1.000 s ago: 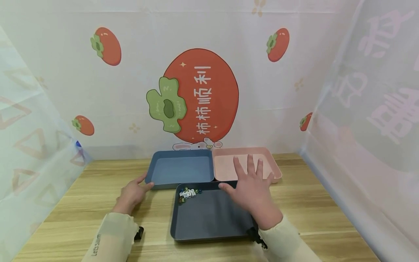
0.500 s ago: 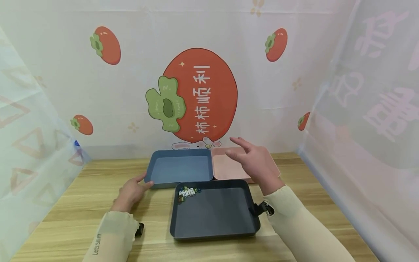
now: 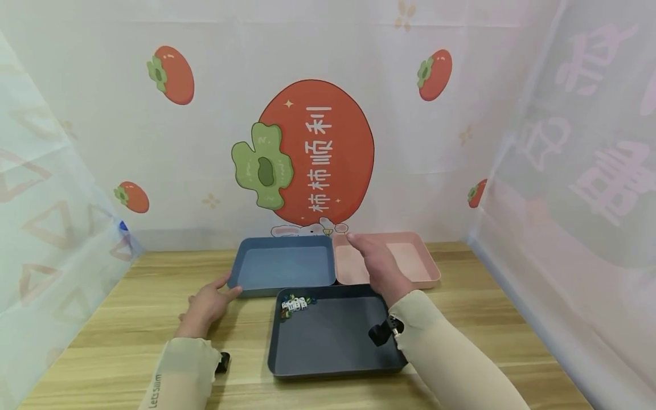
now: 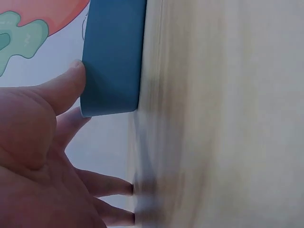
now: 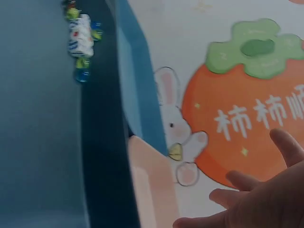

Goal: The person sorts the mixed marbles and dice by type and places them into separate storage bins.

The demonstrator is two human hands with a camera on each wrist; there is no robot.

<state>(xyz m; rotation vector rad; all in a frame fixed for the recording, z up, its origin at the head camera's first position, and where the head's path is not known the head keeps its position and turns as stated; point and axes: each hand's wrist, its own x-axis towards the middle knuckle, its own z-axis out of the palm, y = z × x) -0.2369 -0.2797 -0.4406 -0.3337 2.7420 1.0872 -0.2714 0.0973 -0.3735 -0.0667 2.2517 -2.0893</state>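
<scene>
My left hand (image 3: 207,304) is at the near left corner of the blue tray (image 3: 246,291). In the left wrist view, its thumb (image 4: 71,85) and index fingertip touch the blue tray's corner, while other fingers reach down to the table. My right hand (image 3: 381,267) hovers over the pink tray (image 3: 427,259), thumb raised and nothing held. Its fingers (image 5: 247,183) are spread in the right wrist view. In front stands a dark grey tray (image 3: 333,341). White dice (image 3: 294,304) and several coloured glass marbles (image 3: 285,314) lie clustered in its far left corner.
The blue and pink trays stand side by side at the back of the wooden table (image 3: 118,341), close to the printed backdrop (image 3: 215,85). Cloth walls flank the table left and right. A black wrist camera (image 3: 381,332) overhangs the grey tray's right side.
My right hand turns from palm-down with spread fingers to thumb-up, staying over the pink tray and shifting slightly left since half a second ago. My left hand keeps its place at the blue tray.
</scene>
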